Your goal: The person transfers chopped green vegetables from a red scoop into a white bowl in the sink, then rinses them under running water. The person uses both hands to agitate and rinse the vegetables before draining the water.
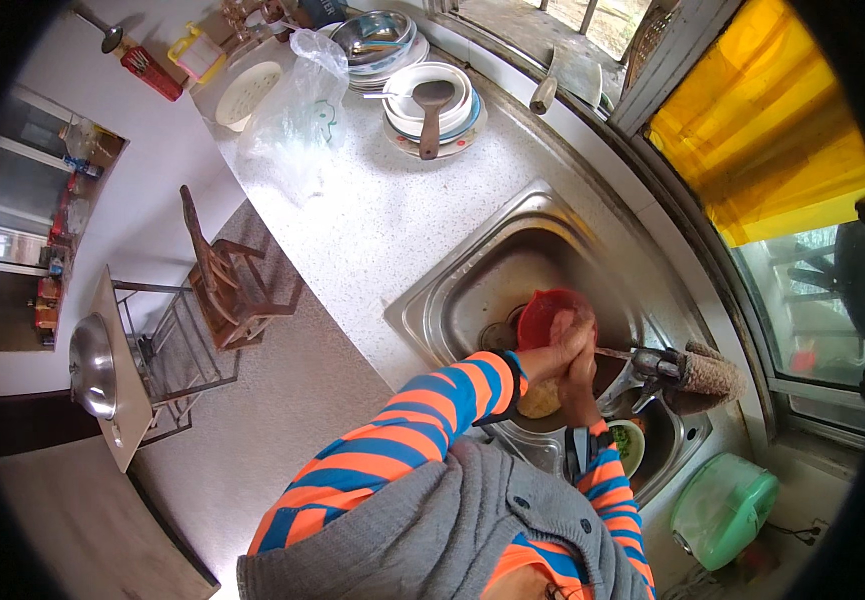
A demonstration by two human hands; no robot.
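Note:
My left hand and my right hand are pressed together over a red plastic bowl in the larger basin of a stainless steel sink. Something pinkish shows in the bowl at my fingers; whether it is held cannot be told. Beside my hands, a thin stream of water runs from the faucet, which has a brown cloth over it. A yellowish thing lies partly hidden under my wrists. In the smaller basin, a pale bowl holds chopped greens.
Stacked white bowls with a brown spatula, more dishes with a metal bowl, a plastic bag and a white colander stand on the counter. A cleaver lies by the window. A green container stands right of the sink.

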